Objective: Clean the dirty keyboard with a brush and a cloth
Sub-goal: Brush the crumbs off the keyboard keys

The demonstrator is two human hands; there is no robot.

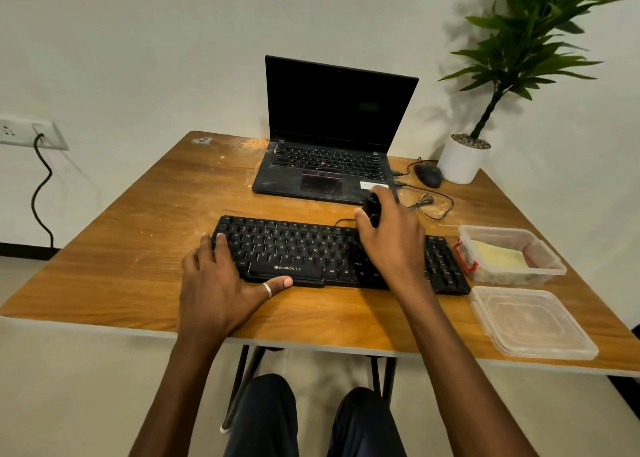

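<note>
Watching the head feed: the black keyboard [304, 249] is lying flat on the wooden table [138, 249], near its 6 o'clock edge, long side facing the person. The left hand [214, 283] is resting on the keyboard's 9 o'clock end, fingers spread apart over the keys there, ringed thumb lying along the front edge. The right hand [391, 238] is hovering over the keyboard's 1 o'clock part, fingers clamped around a black object [372, 207]; it is blurred and I cannot tell what it is. At 12 o'clock an open laptop [332, 110] is sitting with a dark screen. At 3 o'clock a clear container [543, 271] is holding a yellow cloth-like piece [498, 257], with its lid [533, 321] lying just beside it at 4 o'clock.
</note>
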